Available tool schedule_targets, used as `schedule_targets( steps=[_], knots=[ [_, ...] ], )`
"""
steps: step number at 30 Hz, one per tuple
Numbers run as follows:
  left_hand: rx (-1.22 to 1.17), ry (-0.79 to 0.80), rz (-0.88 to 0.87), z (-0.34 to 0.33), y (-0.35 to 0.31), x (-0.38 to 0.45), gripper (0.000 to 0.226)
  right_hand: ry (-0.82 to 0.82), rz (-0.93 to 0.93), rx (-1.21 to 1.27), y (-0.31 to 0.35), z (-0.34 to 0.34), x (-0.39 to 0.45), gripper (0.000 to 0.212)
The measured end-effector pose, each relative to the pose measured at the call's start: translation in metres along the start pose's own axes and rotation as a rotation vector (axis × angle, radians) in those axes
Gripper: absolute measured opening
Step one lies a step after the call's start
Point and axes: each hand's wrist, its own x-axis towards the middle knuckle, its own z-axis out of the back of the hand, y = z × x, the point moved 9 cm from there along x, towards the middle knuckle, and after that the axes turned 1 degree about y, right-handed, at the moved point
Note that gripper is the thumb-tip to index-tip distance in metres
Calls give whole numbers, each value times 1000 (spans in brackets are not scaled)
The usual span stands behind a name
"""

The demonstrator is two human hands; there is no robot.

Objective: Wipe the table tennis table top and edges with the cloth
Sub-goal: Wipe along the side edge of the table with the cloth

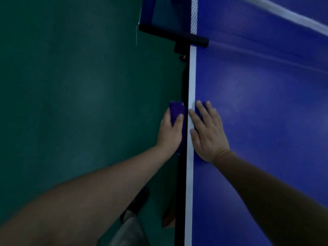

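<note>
Currently the person stands at the side of the table tennis table [257,103], looking down along its long edge toward the net post [177,35]. Left hand [170,132] grips a folded purple cloth [175,110], fingers curled round it with the thumb on its outer face, and holds it against the dark side edge [183,174] of the table, just below the white sideline [191,82]. Placement suggests the vertical edge is the surface being wiped, with the cloth folded thick so it fills the palm and bears on the narrow face. Right hand [207,132] lies flat on the blue top, fingers straight and slightly spread, index finger over the white line; it holds nothing. Likely purpose: bracing the body and steadying the top while the other hand pushes sideways against the edge. Both hands sit level with each other, on either side of the line. Green floor [71,86] lies to the left; a dark shoe [136,205] and grey trouser leg [127,231] show below. Lighting is dim; dirt on the edge cannot be judged.
</note>
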Motion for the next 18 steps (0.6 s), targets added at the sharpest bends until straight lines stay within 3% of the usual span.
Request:
schedule_targets(
  steps=[4, 10, 18],
  knots=[
    [9, 3, -35, -4, -32, 36, 36, 6, -4, 7, -2, -3, 1, 55],
    [-35, 33, -22, -2, -7, -4, 34, 20, 15, -21, -1, -6, 4, 55],
    [31, -22, 10, -4, -65, 102, 41, 45, -14, 21, -1, -1, 4, 58]
  ],
)
